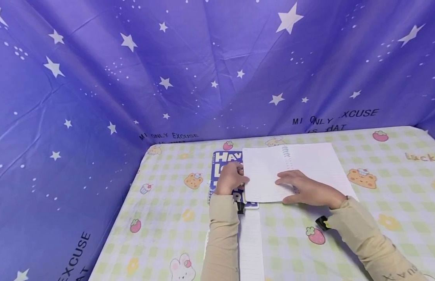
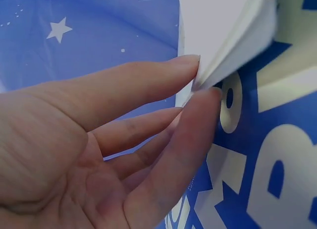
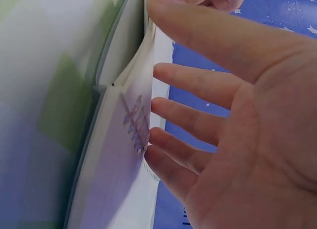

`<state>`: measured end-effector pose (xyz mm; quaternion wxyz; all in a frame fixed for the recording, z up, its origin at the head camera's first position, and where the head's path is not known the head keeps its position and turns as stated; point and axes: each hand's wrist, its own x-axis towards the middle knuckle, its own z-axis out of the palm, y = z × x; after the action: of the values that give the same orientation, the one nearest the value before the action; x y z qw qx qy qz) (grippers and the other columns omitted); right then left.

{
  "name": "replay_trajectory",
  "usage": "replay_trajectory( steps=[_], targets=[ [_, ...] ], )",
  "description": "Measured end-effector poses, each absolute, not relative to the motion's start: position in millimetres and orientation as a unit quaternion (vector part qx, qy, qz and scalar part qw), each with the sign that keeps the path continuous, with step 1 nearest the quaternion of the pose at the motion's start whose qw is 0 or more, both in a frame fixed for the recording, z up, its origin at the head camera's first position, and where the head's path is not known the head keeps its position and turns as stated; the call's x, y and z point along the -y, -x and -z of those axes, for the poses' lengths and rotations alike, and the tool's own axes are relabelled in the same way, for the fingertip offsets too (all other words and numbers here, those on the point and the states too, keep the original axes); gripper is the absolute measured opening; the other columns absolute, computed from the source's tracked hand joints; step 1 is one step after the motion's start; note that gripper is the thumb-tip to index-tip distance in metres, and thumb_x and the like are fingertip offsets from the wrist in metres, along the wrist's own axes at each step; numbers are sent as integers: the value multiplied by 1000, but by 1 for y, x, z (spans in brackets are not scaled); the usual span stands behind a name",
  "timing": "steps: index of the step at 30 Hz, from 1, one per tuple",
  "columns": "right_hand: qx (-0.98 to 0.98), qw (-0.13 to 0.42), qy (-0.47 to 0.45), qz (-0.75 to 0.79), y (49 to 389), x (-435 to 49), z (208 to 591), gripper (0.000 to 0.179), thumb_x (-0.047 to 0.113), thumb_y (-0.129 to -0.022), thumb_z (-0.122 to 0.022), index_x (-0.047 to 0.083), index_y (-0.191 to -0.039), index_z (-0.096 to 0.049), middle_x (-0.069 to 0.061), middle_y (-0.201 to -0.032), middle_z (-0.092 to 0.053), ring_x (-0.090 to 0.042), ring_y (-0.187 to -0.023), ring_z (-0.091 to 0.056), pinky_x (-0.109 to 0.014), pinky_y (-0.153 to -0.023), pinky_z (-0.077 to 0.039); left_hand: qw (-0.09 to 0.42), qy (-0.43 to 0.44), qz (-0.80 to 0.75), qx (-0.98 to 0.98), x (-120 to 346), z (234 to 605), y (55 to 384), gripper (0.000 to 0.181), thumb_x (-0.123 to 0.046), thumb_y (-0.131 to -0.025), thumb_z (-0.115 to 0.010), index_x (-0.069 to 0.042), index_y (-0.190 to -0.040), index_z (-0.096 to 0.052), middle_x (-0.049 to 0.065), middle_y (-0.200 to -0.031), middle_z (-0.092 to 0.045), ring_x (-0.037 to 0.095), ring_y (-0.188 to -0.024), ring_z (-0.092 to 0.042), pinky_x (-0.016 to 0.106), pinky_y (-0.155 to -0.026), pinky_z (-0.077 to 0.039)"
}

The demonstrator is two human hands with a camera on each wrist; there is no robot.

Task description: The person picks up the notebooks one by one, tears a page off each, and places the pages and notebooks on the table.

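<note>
An open spiral notebook (image 1: 263, 168) with white lined pages lies on the table, its coil (image 1: 286, 152) running down the middle. My left hand (image 1: 230, 178) pinches the left edge of its pages between thumb and index finger; in the left wrist view the page corner (image 2: 223, 35) lifts and bends at the fingertips. Part of a blue notebook (image 1: 227, 157) with big white letters shows under the open one, beneath my left hand. My right hand (image 1: 307, 189) rests on the open pages near the coil, fingers spread and fairly straight, thumb by the front edge in the right wrist view.
Another white lined sheet or notebook (image 1: 250, 242) lies in front, partly hidden by the left forearm. The table has a green checked cloth (image 1: 161, 218) with cartoon prints. A purple star-patterned curtain (image 1: 189, 97) stands behind and to the left.
</note>
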<state>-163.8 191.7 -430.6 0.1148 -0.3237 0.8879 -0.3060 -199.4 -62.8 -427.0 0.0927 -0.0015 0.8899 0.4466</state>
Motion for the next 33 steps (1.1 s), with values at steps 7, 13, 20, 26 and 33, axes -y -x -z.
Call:
replay_trajectory(
  steps=[7, 13, 20, 26, 33],
  targets=[
    [-891, 120, 321, 298, 163, -191, 431, 55, 27, -86, -76, -2, -130, -60, -27, -145, -45, -47, -136, -33, -65, -108, -32, 89, -6, -438, -895, 63, 430, 200, 48, 8, -78, -75, 7, -124, -62, 0, -78, -53, 20, -53, -66, 23, -55, -57],
    [-892, 119, 320, 296, 162, -190, 429, 54, 26, -86, -77, -1, -130, -61, -26, -145, -45, -47, -136, -33, -65, -108, -33, 87, -3, -441, -894, 63, 431, 201, 51, 8, -78, -76, 7, -126, -61, 1, -78, -53, 21, -55, -67, 24, -55, -58],
    [-887, 117, 328, 303, 165, -192, 427, 57, 30, -87, -76, -2, -131, -59, -26, -143, -47, -47, -134, -35, -65, -107, -32, 61, -19, -398, -915, 63, 429, 199, 18, 6, -77, -75, -2, -78, -59, -4, -63, -41, 10, -46, -48, 18, -48, -37],
    [-885, 101, 326, 316, 178, -203, 424, 56, 28, -92, -72, -5, -134, -55, -25, -139, -52, -48, -131, -41, -65, -107, -34, 36, -38, -353, -934, 59, 427, 197, 49, -4, -80, -78, -12, -60, -35, -4, -55, -28, 9, -48, -25, 20, -46, -20],
    [-909, 120, 280, 283, 214, -218, 412, 77, 34, -92, -71, -8, -147, -37, -31, -147, -41, -52, -136, -33, -68, -112, -26, 25, -67, -337, -939, 45, 412, 194, 29, -14, -87, -75, -2, -113, -72, 6, -92, -71, 14, -74, -63, 21, -63, -50]
  ],
)
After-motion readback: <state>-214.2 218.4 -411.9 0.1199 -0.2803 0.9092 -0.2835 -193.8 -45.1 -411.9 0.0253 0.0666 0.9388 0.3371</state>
